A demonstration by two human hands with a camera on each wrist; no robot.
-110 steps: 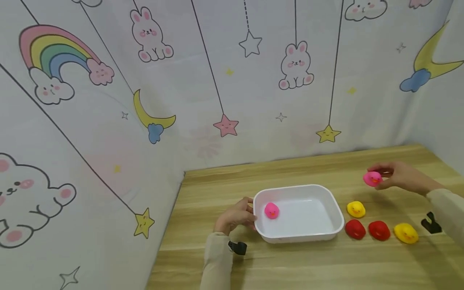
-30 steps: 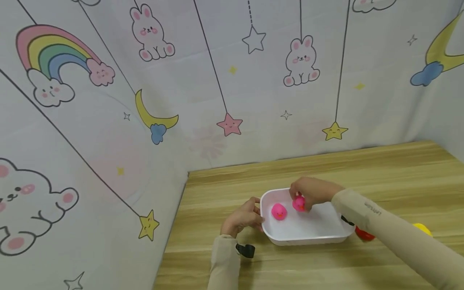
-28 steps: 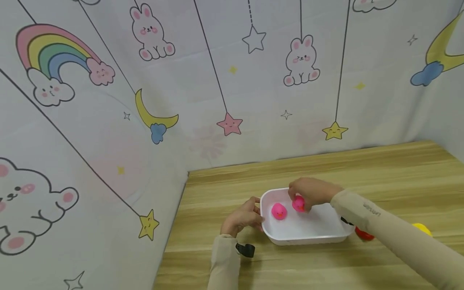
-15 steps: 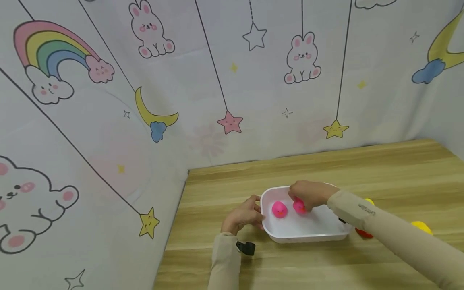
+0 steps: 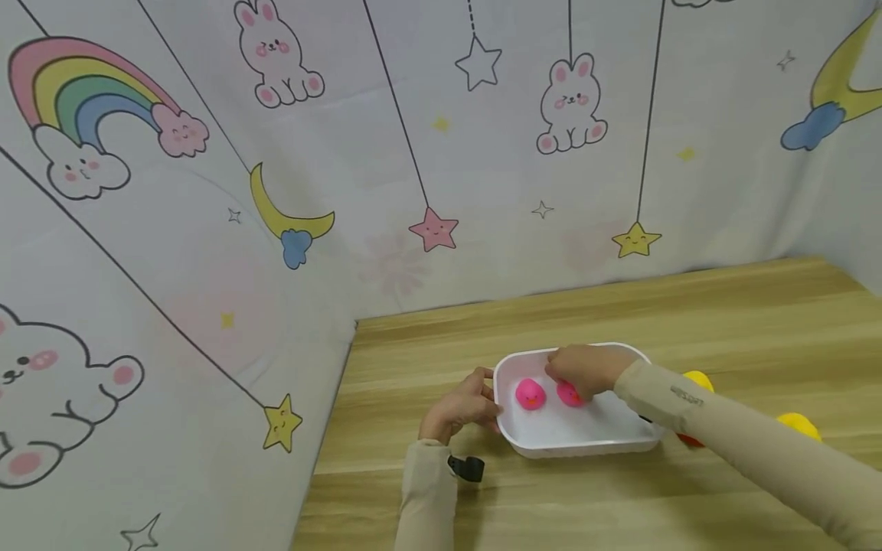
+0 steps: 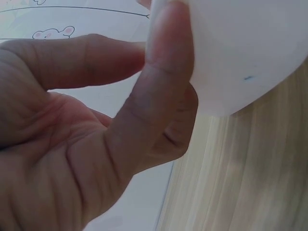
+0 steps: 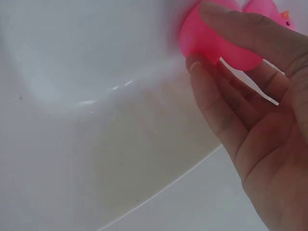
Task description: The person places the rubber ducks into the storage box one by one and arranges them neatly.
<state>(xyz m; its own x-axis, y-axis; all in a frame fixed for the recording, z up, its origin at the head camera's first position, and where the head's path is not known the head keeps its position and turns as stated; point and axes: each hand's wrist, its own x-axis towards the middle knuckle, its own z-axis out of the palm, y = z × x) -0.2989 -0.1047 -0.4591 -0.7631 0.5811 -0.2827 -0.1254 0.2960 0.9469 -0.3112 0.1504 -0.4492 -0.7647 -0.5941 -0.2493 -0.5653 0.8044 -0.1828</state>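
Note:
A white tray (image 5: 592, 446) lies on the table, two pink ducks inside. My left hand (image 5: 460, 405) pinches the tray's left wall; in the left wrist view the thumb and a finger of that hand (image 6: 110, 115) close on the white rim. My right hand (image 5: 589, 369) reaches into the tray and holds the right-hand pink duck (image 5: 571, 394) low, near the tray floor. The right wrist view shows this duck (image 7: 207, 36) between the thumb and fingers of my right hand (image 7: 260, 106). The other pink duck (image 5: 530, 394) sits to its left, near the tray's left end.
Right of the tray, partly behind my right sleeve (image 5: 744, 444), are a yellow duck (image 5: 700, 379), a red one (image 5: 690, 441) and another yellow duck (image 5: 799, 425). A patterned cloth (image 5: 482, 176) hangs behind the wooden table (image 5: 427, 329).
My right hand has carried the second pink duck from the right of the tray into it, then lowered slightly over the last second. My left hand keeps its grip on the tray.

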